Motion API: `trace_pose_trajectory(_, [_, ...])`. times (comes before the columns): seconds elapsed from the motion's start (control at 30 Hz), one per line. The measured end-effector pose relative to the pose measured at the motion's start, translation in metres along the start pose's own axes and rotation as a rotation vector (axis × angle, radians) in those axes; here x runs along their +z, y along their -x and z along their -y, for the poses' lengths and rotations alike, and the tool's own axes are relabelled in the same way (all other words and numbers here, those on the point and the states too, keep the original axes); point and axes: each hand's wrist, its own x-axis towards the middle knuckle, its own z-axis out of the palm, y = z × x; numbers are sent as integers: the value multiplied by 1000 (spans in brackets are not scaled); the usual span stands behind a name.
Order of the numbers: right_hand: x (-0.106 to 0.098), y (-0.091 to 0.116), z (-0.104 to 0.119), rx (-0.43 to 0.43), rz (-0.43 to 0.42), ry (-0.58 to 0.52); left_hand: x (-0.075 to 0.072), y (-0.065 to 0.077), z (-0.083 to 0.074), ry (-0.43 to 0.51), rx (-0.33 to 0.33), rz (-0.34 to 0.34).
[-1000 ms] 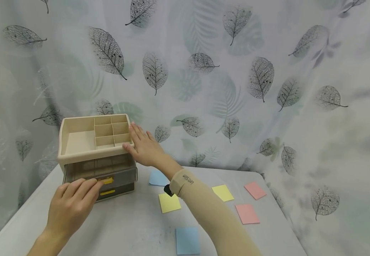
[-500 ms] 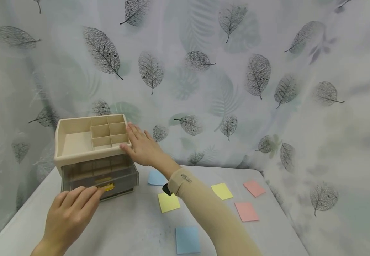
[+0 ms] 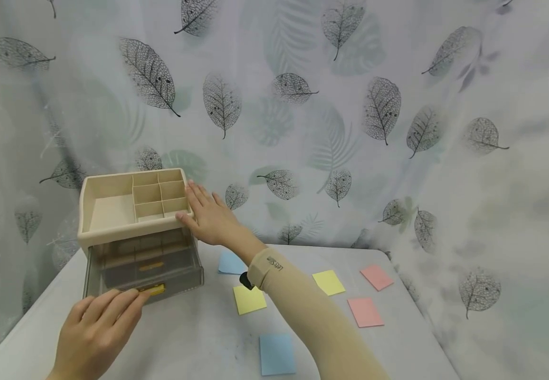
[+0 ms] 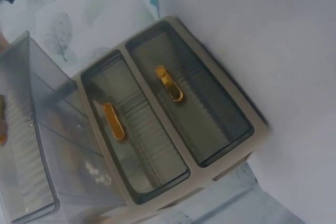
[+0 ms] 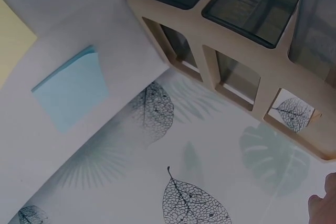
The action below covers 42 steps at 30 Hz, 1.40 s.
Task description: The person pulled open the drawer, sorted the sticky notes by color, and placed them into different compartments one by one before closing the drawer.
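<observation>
A beige desktop organizer (image 3: 113,211) with open compartments on top and smoky see-through drawers below stands at the table's left end. Its top drawer (image 3: 179,282) is pulled well out. My left hand (image 3: 96,330) holds that drawer's yellow handle (image 3: 155,290) with curled fingers. Two lower drawers, with yellow handles (image 4: 114,121), sit closed in the left wrist view. My right hand (image 3: 215,219) rests with straight fingers against the organizer's right side, thumb at the front corner. In the right wrist view only some fingers (image 5: 323,203) of it show, at the lower right edge.
Sticky-note pads lie across the white table (image 3: 198,338): blue (image 3: 277,354) near the front, another blue (image 3: 230,262) by the organizer, yellow (image 3: 249,300) and yellow (image 3: 329,283), pink (image 3: 366,312) and pink (image 3: 376,277). A leaf-print curtain (image 3: 274,132) hangs behind.
The top drawer has slid farther out toward me, drawn by my left hand, which has moved back and down. My right hand stays against the organizer's side.
</observation>
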Motion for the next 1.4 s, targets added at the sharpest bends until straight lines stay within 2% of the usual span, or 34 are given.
trace_pose_trajectory(0.23, [-1,1,-1,-2,-7,-16,1,3,-1,19,-1,-25])
trace_pose_trajectory(0.53, [3,1,-2,-10,-35,-84,3,11,1,28,-20,-8])
trace_pose_trajectory(0.77, [2,4,-1,5,-56,-103,3,4,2,33,-34,-52])
trace_pose_trajectory(0.87, [1,7,0,-14,-102,-136,4,-3,3,27,-37,-106])
trace_pose_trajectory(1.0, [0,15,0,-54,-209,-237,2,-12,7,22,-55,-117])
trace_pose_trajectory(1.13, [2,28,-1,-78,-316,-359,-2,-21,16,14,-110,-96])
trace_pose_trajectory(1.4, [13,64,-11,-92,-484,-571,-8,-40,40,-56,-231,-106])
